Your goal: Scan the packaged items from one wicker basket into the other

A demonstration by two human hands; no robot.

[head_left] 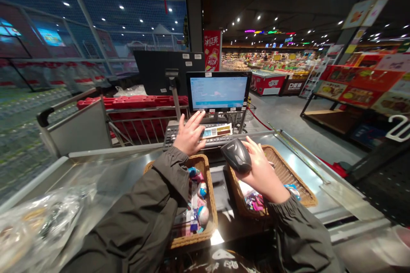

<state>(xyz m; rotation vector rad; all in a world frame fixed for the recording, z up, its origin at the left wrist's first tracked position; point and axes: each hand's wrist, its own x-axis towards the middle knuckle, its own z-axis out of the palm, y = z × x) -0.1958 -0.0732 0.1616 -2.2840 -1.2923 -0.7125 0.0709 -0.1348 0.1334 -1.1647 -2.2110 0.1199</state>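
My right hand [264,175] is wrapped round a black handheld barcode scanner [236,155], its head tilted toward the left. A slim white, yellow and brown packet [218,131] with a printed barcode sticks out from my left hand [190,134]. Its near end sits between the thumb and forefinger; the other fingers are stretched out. Both packet and hand are in front of the black keyboard [169,135]. Behind the keyboard stands a lit monitor [219,90]. Below my left forearm is a wicker basket [214,217] of small colourful goods. Under my right wrist lies a second wicker basket [303,187].
A metal counter [128,179] surrounds the baskets. Clear plastic bags [48,222] lie at its left. The back of another screen [156,72] stands beside the monitor. Beyond are a shopping trolley [137,123] and, to the right, a shelf of red boxes [358,85].
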